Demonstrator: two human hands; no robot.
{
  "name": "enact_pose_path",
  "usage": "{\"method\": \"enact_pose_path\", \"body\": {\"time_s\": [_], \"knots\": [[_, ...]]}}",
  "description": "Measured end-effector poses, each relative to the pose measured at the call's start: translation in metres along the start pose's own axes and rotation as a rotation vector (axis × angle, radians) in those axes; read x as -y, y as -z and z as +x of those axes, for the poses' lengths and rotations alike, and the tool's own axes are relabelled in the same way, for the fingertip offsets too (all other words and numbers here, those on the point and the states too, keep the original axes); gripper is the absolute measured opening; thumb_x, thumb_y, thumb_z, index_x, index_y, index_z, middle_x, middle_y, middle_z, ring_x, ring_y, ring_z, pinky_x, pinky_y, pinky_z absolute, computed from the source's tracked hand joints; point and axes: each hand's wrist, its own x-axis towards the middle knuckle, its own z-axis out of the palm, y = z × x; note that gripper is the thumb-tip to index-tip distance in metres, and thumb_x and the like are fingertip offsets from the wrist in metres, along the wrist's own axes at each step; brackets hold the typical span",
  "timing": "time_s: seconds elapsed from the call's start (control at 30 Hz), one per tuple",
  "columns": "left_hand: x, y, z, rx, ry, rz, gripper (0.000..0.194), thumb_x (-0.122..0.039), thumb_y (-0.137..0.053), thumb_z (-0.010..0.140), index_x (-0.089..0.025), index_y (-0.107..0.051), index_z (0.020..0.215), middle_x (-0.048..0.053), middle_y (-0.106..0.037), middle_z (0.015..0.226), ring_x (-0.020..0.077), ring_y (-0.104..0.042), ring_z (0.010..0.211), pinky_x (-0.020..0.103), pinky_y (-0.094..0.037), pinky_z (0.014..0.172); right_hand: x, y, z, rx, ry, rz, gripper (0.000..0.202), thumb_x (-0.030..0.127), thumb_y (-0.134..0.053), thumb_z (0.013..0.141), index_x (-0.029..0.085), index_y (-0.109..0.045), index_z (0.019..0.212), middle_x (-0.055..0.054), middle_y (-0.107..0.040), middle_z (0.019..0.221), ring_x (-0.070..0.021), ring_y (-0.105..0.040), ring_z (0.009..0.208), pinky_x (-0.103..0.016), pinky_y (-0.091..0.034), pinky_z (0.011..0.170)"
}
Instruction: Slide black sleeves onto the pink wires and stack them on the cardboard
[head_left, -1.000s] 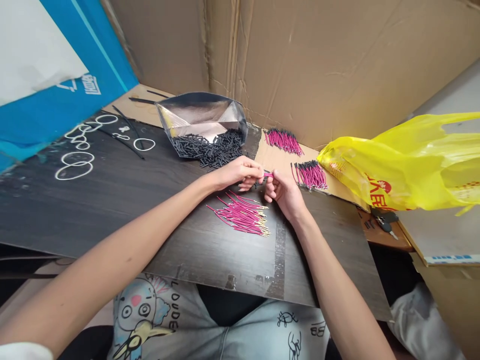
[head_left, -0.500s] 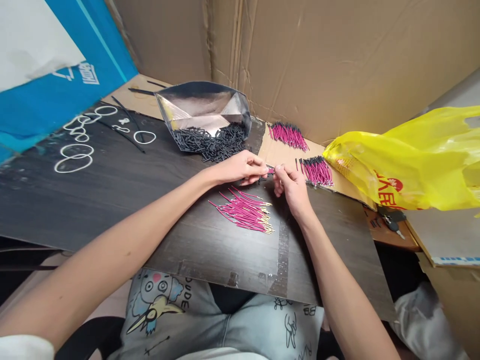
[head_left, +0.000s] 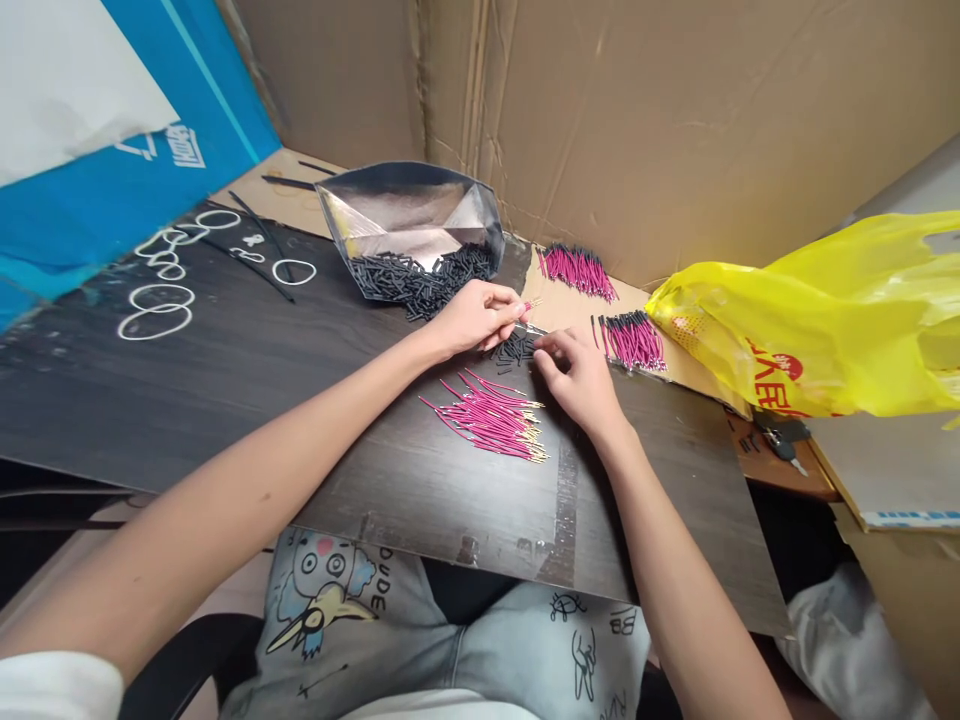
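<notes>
My left hand [head_left: 480, 318] is closed in a pinch around several thin magenta wires [head_left: 532, 304], whose gold-coloured tips stick out to the right. Close by, my right hand [head_left: 579, 372] has its thumb and forefinger slightly apart at the right edge of a small pile of short black tubes [head_left: 513, 349]. Whether a tube touches those fingertips is too small to tell. Below both hands, a bundle of loose magenta wires [head_left: 491, 418] lies on the dark board, gold ends to the right.
Behind my left hand, an open foil-lined bag [head_left: 412, 205] spills black tubes. Two rows of black-capped wires [head_left: 576, 272] lie on cardboard at the back right. A yellow plastic bag [head_left: 817, 320] stands to the right. White rubber bands [head_left: 156, 312] lie left.
My hands have moved apart. The left has risen slightly with the wires, and their gold tips now show. My right hand has let go of them and moved down to the tube pile.
</notes>
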Motion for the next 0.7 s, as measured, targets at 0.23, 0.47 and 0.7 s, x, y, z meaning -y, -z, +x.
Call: {"method": "enact_pose_path", "body": {"time_s": [0.23, 0.47, 0.7], "knots": [[-0.004, -0.007, 0.000, -0.069, -0.025, 0.096, 0.020, -0.030, -0.059, 0.089, -0.015, -0.066, 0.078, -0.004, -0.043, 0.054, 0.0055, -0.033, 0.047, 0.026, -0.024, 0.049, -0.004, -0.016, 0.001, 0.095, -0.016, -0.205, 0.004, 0.021, -0.062, 0.093, 0.022, -0.065, 0.094, -0.007, -0.061, 0.095, -0.0263, -0.056, 0.093, -0.040, -0.045, 0.086], [-0.002, -0.012, 0.001, -0.040, -0.097, 0.272, 0.021, -0.029, -0.059, 0.083, -0.014, -0.069, 0.073, -0.001, -0.053, 0.057, 0.0089, -0.041, 0.057, 0.025, -0.031, 0.056, 0.001, -0.024, 0.002, 0.146, 0.035, -0.491, 0.012, 0.013, -0.049, 0.093, 0.015, -0.060, 0.097, -0.016, -0.061, 0.100, -0.0318, -0.052, 0.097, -0.044, -0.041, 0.086], [0.005, -0.011, 0.003, -0.056, -0.116, 0.409, 0.023, -0.032, -0.062, 0.081, -0.014, -0.070, 0.070, 0.001, -0.059, 0.061, 0.0112, -0.047, 0.060, 0.027, -0.033, 0.059, -0.003, -0.015, 0.002, -0.011, -0.064, -0.341, 0.012, 0.012, -0.041, 0.095, 0.019, -0.051, 0.093, -0.013, -0.062, 0.092, -0.0267, -0.053, 0.087, -0.040, -0.040, 0.078]]}}
